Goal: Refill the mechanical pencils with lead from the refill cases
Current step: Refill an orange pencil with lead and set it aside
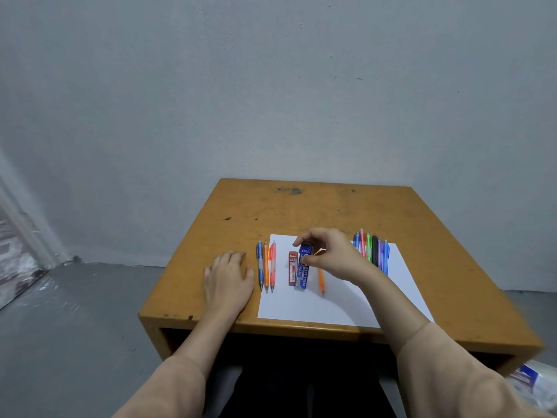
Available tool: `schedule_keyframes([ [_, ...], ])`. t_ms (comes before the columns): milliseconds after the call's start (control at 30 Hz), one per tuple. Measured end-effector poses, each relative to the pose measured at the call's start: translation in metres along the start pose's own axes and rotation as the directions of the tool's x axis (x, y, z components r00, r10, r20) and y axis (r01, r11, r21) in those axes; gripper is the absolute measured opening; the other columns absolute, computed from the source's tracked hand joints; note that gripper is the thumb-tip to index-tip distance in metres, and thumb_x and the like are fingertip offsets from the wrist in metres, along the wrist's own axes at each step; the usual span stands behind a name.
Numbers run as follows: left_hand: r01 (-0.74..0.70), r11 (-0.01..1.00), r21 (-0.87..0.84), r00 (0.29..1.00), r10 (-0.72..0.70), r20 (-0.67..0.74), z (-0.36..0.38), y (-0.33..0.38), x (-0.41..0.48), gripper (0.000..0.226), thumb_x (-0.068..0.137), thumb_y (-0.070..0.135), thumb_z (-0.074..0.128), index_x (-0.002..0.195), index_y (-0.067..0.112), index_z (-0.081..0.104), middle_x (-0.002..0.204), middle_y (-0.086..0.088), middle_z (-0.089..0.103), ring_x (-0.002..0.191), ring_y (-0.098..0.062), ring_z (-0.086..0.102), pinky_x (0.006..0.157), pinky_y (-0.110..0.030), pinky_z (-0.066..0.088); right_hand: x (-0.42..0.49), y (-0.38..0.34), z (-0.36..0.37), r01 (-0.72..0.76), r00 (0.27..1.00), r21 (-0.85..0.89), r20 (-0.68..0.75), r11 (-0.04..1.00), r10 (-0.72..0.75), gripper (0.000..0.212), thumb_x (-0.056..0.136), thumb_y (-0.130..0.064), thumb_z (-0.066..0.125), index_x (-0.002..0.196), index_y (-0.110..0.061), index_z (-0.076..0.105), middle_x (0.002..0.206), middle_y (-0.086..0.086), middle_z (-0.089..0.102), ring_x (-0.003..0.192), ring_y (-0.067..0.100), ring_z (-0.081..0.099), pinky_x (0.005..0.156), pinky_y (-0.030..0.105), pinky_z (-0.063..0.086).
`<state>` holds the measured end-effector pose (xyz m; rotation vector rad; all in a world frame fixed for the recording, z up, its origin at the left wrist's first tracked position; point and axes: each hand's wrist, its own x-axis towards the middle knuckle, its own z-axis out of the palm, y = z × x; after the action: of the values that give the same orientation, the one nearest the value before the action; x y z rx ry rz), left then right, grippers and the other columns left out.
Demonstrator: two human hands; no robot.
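Note:
A blue lead refill case (304,270) lies on the white paper sheet (340,306), and my right hand (328,254) pinches its top end between thumb and fingers. A red refill case (292,268) lies just left of it. An orange pencil (321,280) lies on the paper under my right hand. Three pencils, blue, orange and pink (266,267), lie side by side at the paper's left edge. Several coloured pencils (372,248) are bunched at the paper's upper right. My left hand (229,276) rests flat on the table, left of the three pencils.
The small wooden table (301,206) stands against a grey wall, with its front edge near my arms. A plastic-wrapped packet (530,381) lies on the floor at the lower right. Grey floor spreads to the left.

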<state>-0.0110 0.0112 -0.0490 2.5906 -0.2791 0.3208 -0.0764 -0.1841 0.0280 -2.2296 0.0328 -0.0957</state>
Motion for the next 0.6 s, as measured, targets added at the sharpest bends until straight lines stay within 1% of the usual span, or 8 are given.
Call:
schedule_keyframes([
  [133,-0.135,0.989,-0.061,0.989,0.131,-0.064,-0.002,0.007,-0.008,0.034,0.094,0.034,0.049,0.126,0.023,0.057,0.126,0.007,0.057,0.12,-0.009,0.045,0.101,-0.03,0.029,-0.013,-0.003,0.004,0.026,0.989,0.179,-0.151,0.984,0.001,0.024,0.084,-0.001,0.067,0.095,-0.021,0.063,0.098,0.003,0.064,0.092,0.017,0.062,0.073,0.027,0.058],
  [200,-0.178,0.972,-0.151,0.981,0.164,-0.1,-0.002,0.014,-0.014,0.032,0.094,0.031,0.052,0.123,0.021,0.06,0.123,0.006,0.06,0.118,-0.012,0.047,0.099,-0.03,0.03,-0.018,-0.003,0.007,0.042,0.974,0.213,-0.227,0.976,0.008,0.027,0.082,0.0,0.068,0.091,-0.025,0.063,0.093,0.002,0.065,0.086,0.014,0.062,0.072,0.024,0.057],
  [267,-0.25,0.932,-0.262,0.965,0.217,-0.147,-0.001,0.024,-0.02,0.032,0.091,0.03,0.055,0.12,0.019,0.062,0.117,0.004,0.063,0.113,-0.015,0.052,0.095,-0.033,0.035,-0.021,-0.001,0.012,0.06,0.956,0.248,-0.293,0.967,0.016,0.03,0.08,0.0,0.07,0.087,-0.028,0.064,0.088,0.003,0.066,0.08,0.013,0.061,0.072,0.027,0.055],
  [333,-0.345,0.878,-0.332,0.936,0.296,-0.189,-0.001,0.037,-0.027,0.037,0.086,0.037,0.056,0.116,0.018,0.064,0.111,0.005,0.065,0.106,-0.013,0.055,0.091,-0.031,0.04,-0.023,0.003,0.019,0.068,0.935,0.323,-0.35,0.944,0.053,0.029,0.078,0.0,0.072,0.086,-0.027,0.066,0.085,0.007,0.065,0.075,0.015,0.058,0.072,0.032,0.055],
  [367,-0.391,0.848,-0.357,0.918,0.333,-0.215,0.0,0.043,-0.03,0.04,0.083,0.042,0.055,0.114,0.017,0.065,0.109,0.007,0.066,0.102,-0.011,0.056,0.09,-0.029,0.041,-0.024,0.005,0.022,0.071,0.923,0.37,-0.376,0.926,0.079,0.027,0.077,0.002,0.072,0.087,-0.024,0.067,0.082,0.008,0.064,0.074,0.015,0.056,0.071,0.033,0.054],
  [467,-0.484,0.806,-0.341,0.874,0.423,-0.239,0.005,0.054,-0.033,0.044,0.079,0.047,0.058,0.109,0.016,0.067,0.105,0.009,0.067,0.098,-0.006,0.056,0.088,-0.02,0.037,-0.028,0.009,0.029,0.082,0.892,0.485,-0.426,0.871,0.153,0.025,0.076,0.007,0.071,0.089,-0.015,0.067,0.081,0.005,0.063,0.074,0.013,0.059,0.065,0.02,0.053],
  [500,-0.495,0.806,-0.324,0.868,0.441,-0.228,0.008,0.054,-0.033,0.045,0.078,0.048,0.059,0.109,0.016,0.067,0.105,0.009,0.067,0.098,-0.006,0.055,0.088,-0.018,0.036,-0.029,0.011,0.031,0.082,0.885,0.505,-0.434,0.859,0.171,0.026,0.077,0.008,0.071,0.089,-0.015,0.067,0.083,0.005,0.065,0.077,0.014,0.061,0.066,0.02,0.054],
  [600,-0.493,0.817,-0.298,0.869,0.446,-0.215,0.012,0.053,-0.031,0.045,0.078,0.05,0.059,0.105,0.016,0.07,0.103,0.008,0.069,0.096,-0.008,0.056,0.085,-0.019,0.035,-0.031,0.016,0.034,0.064,0.879,0.555,-0.425,0.829,0.217,0.025,0.078,0.007,0.071,0.089,-0.015,0.066,0.086,0.007,0.067,0.083,0.021,0.067,0.071,0.028,0.058],
])
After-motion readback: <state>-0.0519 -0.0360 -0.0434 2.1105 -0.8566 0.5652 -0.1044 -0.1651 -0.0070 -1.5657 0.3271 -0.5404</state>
